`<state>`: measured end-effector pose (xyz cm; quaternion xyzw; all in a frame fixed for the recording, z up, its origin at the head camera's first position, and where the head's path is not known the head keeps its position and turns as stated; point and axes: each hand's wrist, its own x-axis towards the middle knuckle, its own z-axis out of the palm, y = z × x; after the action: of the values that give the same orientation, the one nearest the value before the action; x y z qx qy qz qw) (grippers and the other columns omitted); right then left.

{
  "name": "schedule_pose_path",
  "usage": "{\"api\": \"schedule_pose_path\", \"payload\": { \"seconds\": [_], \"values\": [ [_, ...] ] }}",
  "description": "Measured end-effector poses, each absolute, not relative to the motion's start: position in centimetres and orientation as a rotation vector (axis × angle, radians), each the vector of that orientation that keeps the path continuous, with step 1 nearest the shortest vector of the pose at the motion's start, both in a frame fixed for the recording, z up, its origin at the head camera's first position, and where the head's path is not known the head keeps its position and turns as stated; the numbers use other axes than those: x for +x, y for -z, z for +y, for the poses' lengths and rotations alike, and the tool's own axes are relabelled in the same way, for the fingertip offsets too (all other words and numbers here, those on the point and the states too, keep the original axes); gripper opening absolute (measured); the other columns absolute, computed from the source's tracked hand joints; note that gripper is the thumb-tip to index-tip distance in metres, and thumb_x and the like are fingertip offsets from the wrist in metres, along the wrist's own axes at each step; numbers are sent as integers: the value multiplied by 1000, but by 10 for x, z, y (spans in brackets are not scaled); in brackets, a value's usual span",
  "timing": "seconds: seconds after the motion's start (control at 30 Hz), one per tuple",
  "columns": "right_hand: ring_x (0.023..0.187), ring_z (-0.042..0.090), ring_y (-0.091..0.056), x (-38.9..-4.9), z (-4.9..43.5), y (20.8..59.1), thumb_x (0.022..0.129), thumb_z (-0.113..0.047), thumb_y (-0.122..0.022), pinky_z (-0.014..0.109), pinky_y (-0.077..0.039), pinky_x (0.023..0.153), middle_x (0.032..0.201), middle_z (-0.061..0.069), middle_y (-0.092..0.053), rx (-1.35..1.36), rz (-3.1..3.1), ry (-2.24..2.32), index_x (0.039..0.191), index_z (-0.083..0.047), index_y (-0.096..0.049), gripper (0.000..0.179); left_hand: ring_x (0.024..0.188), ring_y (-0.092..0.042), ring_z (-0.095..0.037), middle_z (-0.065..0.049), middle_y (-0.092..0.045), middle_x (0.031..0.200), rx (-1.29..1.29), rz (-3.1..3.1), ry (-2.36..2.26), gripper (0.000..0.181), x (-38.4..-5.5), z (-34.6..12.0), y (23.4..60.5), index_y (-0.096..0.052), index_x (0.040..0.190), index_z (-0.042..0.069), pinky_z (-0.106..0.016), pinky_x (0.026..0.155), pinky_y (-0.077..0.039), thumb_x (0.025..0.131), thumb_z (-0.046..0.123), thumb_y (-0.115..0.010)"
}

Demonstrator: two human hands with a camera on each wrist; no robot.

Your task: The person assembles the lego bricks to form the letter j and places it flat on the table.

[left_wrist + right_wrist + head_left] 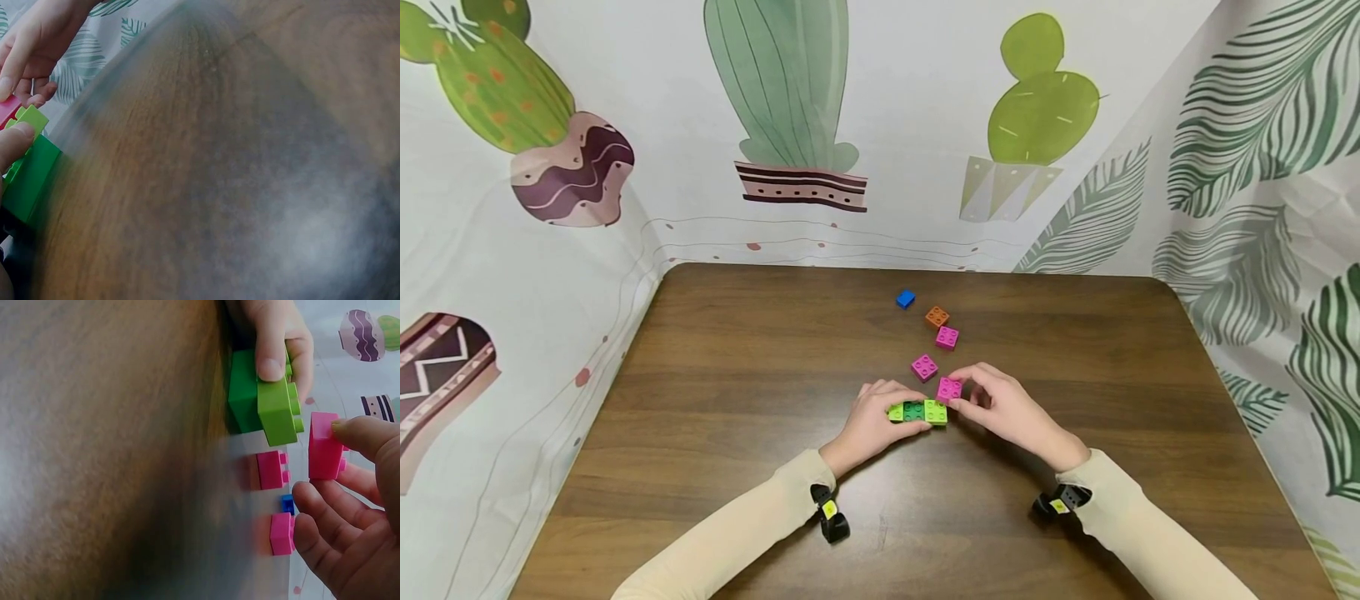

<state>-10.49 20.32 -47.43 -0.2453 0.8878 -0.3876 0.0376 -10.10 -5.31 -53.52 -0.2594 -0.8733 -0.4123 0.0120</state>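
From where I stand, the table is a broad brown wood-grain top point(737, 358) with rounded far corners and a soft sheen, backed by a white, creased fabric hanging point(917, 108) printed with cacti and leaves. The bricks look like smooth, studded plastic.

The person's left hand point(868, 423) grips a low green build, thumb along the near side, fingers over the far side. In it, a boxy lime-green plastic brick point(936, 412) sits at the right end on dark green plastic point(242, 394), more lime point(896, 412) showing at the left, dark green studs between.

The right hand point(1006, 410) pinches a square, four-studded pink plastic brick point(950, 389) between thumb and forefinger, its other fingers loosely bent. That brick is held just beside the lime end; the right wrist view shows a slim gap between them.

Farther back on the wood lie a second pink four-stud brick point(924, 367), a third pink one point(947, 337), an orange four-stud brick point(937, 317) just beyond it, and a small blue block point(906, 298). Both sleeves are cream cloth point(730, 525).
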Motion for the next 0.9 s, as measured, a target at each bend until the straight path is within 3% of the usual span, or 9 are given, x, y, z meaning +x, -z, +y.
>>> {"api": "schedule_pose_path", "payload": {
  "seconds": [0.43, 0.63, 0.9],
  "values": [
    [74, 6, -54, -97, 197, 476, 95, -21, -79, 24, -47, 60, 100, 2, -63, -808, 2677, 1194, 124, -16, -68, 32, 103, -59, -13, 5, -73, 107, -821, -2707, 1284, 38, -102, -53, 536, -79, 118, 20, -41, 92, -39, 85, 35, -88],
    [74, 6, -55, -95, 196, 474, 94, -18, -79, 24, -48, 59, 102, 6, -64, -809, 2651, 1181, 126, -16, -68, 34, 103, -59, -14, 4, -73, 107, -826, -2704, 1288, 39, -102, -54, 537, -79, 118, 20, -41, 92, -39, 84, 35, -89],
    [75, 4, -55, -94, 194, 474, 94, -17, -79, 24, -48, 59, 103, -4, -62, -855, 2654, 1181, 124, -17, -69, 32, 102, -59, -13, 5, -73, 108, -827, -2700, 1288, 40, -102, -54, 537, -79, 119, 19, -40, 91, -39, 84, 35, -89]
  ]
}}
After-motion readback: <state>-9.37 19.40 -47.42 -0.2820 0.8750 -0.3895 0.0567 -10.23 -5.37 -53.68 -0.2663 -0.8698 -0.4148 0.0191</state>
